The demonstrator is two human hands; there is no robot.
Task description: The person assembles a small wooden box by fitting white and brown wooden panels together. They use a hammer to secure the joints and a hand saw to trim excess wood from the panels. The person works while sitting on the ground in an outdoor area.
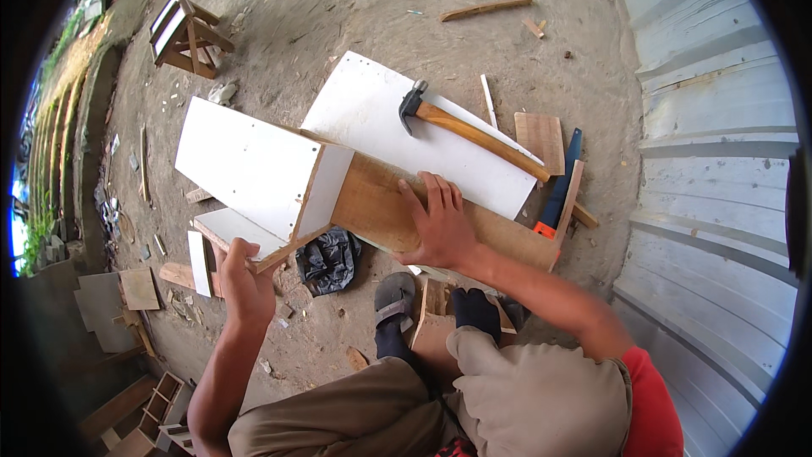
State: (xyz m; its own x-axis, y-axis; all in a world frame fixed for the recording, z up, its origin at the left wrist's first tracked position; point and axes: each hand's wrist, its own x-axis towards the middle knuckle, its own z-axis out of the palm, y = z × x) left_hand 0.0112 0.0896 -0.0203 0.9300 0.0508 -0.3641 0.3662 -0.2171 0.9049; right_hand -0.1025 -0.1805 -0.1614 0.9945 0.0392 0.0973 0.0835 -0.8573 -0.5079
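Note:
A wooden box-like piece with white faces [254, 156] lies tilted before me, nail heads dotting its white panel. My left hand [245, 283] is closed on the lower edge of its small white side panel, thumb on top. From the piece a bare brown board [370, 203] runs toward the right. On that board rests my right hand [440, 224], fingers spread over its face and thumb by the near edge. A claw hammer [474, 135] with a wooden handle lies on a large white panel [338, 106] beyond the board.
At right lie a handsaw [562, 186] with an orange-and-black handle and a small wood piece [541, 140]. A black plastic bag [328, 262] sits beneath the assembly. A small wooden stool [188, 34] stands far left. Corrugated metal sheeting [710, 178] closes the right side.

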